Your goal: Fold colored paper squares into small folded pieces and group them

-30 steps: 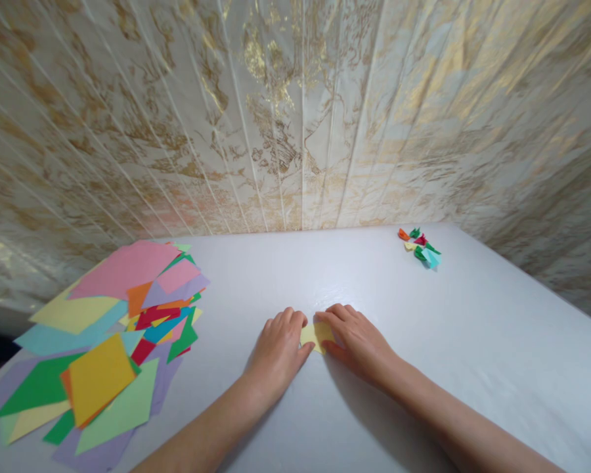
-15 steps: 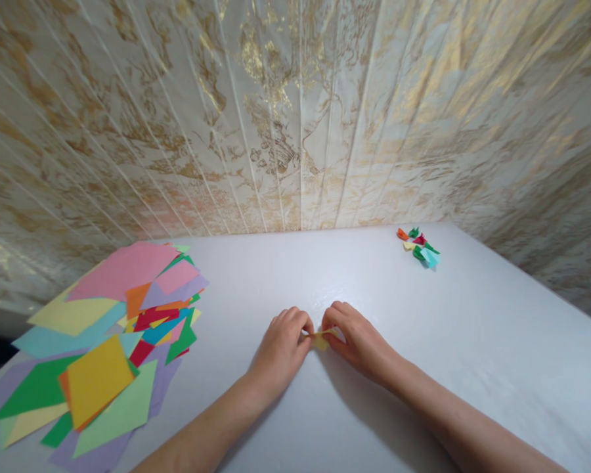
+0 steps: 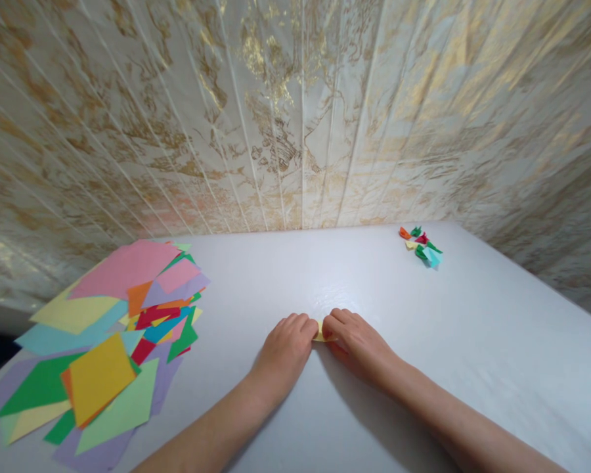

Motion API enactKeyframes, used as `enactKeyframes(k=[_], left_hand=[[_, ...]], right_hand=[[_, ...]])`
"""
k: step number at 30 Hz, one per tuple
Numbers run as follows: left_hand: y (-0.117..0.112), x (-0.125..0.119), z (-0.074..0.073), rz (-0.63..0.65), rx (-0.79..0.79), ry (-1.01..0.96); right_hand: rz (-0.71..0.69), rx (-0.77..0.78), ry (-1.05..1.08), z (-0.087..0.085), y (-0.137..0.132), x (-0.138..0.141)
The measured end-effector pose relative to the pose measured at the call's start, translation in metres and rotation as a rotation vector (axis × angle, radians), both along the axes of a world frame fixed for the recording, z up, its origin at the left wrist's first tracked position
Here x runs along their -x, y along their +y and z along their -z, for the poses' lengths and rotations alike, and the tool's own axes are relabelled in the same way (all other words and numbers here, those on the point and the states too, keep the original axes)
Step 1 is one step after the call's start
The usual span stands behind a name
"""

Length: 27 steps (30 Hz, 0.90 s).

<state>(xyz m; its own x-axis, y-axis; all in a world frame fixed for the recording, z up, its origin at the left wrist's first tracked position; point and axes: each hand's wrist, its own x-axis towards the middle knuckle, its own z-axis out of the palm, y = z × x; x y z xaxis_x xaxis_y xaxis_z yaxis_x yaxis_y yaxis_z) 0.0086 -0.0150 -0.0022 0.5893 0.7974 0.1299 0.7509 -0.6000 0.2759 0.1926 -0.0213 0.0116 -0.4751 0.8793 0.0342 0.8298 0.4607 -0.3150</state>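
yellow paper [image 3: 319,332], small and mostly hidden, sits between the fingertips of both hands, low in the middle of the white table [image 3: 276,276]. the left hand [image 3: 286,348] has its fingers bunched close together, pinching the left end; the right hand [image 3: 358,345] curls thumb and fingers about the right end. well off to the left lies an overlapping spread of coloured sheets [image 3: 103,374]; at the far right, a cluster of little folded pieces [image 3: 421,252]. behind the table hangs a gold-patterned cloth [image 3: 276,131].
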Motion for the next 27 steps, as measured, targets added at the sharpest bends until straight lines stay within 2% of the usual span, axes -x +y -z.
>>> enactKeyframes(k=[5,9,16,27], left_hand=[[0.000,0.001,-0.004,-0.053,0.123,-0.118],[0.001,0.002,-0.007,-0.108,0.157,-0.169],[0.003,0.001,-0.006,-0.213,0.146,-0.159],[0.006,-0.003,-0.002,-0.222,0.070,-0.056]], right_hand=[[0.034,0.079,0.041,-0.008,0.001,-0.003],[0.104,0.127,0.059,-0.010,0.004,-0.004],[0.221,0.135,0.032,-0.010,0.007,0.000],[0.255,0.106,-0.061,-0.009,0.007,0.006]])
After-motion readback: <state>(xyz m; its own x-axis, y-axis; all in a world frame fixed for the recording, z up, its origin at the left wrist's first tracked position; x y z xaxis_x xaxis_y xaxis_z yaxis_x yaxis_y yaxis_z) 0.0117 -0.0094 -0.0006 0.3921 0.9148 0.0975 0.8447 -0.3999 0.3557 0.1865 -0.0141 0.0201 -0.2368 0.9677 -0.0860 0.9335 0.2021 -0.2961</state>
